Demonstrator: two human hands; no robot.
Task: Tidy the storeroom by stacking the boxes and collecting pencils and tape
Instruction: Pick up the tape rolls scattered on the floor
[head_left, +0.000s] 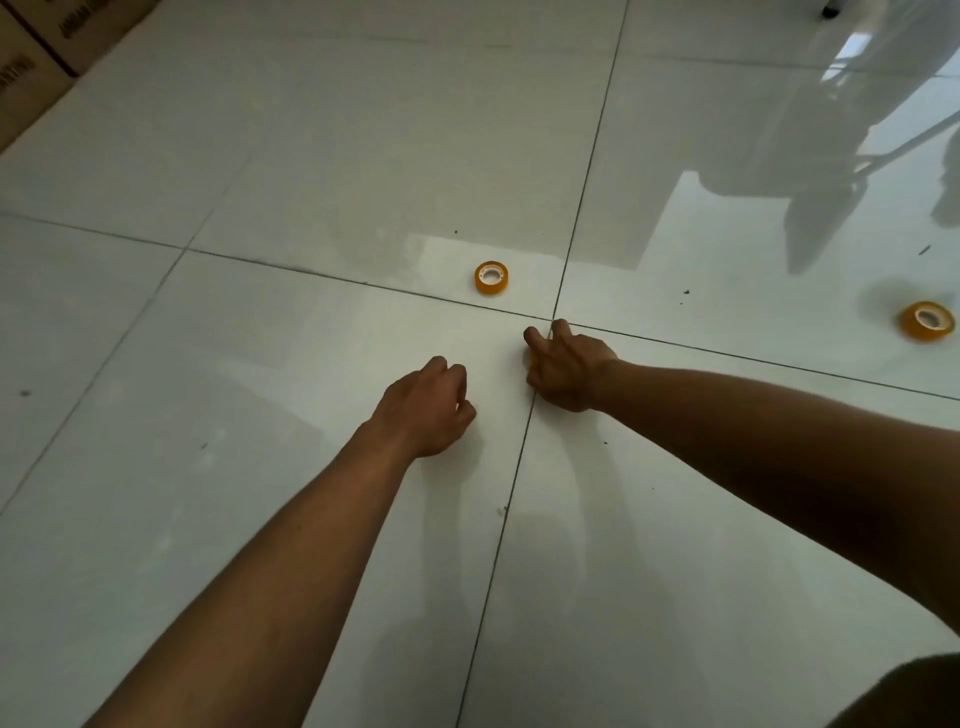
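Tape rolls lie flat on the glossy white tiled floor (260, 156), two in number. The nearer tape roll (491, 278) sits just beyond a grout line, close to the point where four tiles meet. The second tape roll (928, 321) lies well apart from it, near the right edge of the view.

Both bare forearms extend forward over the floor. The left hand (427, 408) hangs low over the tile, knuckles up, fingers loosely curled; nothing is visible in it. The right hand (563, 369) is positioned just beside the grout crossing, with two fingers (535, 340) pointing toward the nearer tape roll and the rest curled under. A small orange patch shows at the edge of its palm; whether this hand grips an object cannot be determined. The two hands are near each other but not touching, and neither touches a tape roll.

Cardboard boxes (31, 57) with printed lettering stand at the upper left corner. Reflections of light and furniture show on the tiles at upper right.
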